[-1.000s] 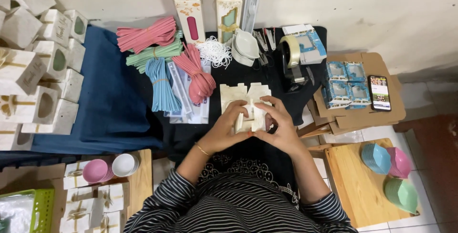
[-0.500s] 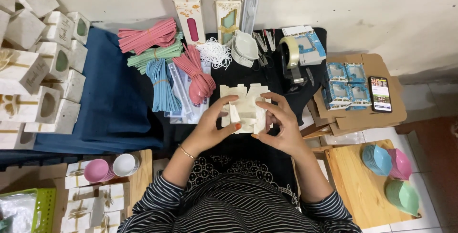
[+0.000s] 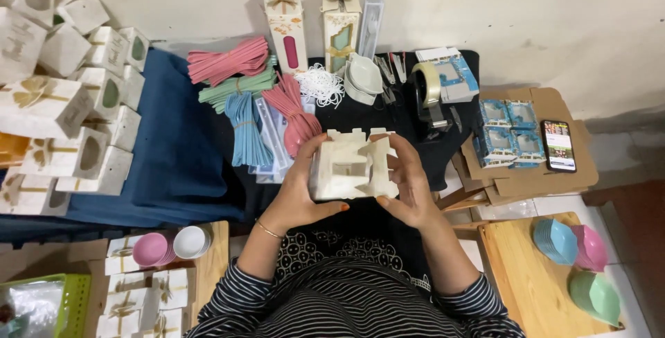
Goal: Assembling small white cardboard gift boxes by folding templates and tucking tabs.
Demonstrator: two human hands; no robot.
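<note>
While both hands hold it above the lap, the cream cardboard box (image 3: pixel 353 168), half folded with a window cut-out, sits at the near edge of the black-covered bench (image 3: pixel 360 113). The left hand (image 3: pixel 301 189) has its grip clamped on the box's left side; the right hand (image 3: pixel 409 185) is clamped on the right. Finished cream boxes (image 3: pixel 62 102) are stacked far left on blue cloth (image 3: pixel 173 158). Two tall bow-topped boxes (image 3: pixel 312 30) stand against the wall. Small blue packets (image 3: pixel 509 130) lie on flat brown cardboard (image 3: pixel 547 179) at right, beside a phone (image 3: pixel 558 145). Little open bench remains around the hands.
</note>
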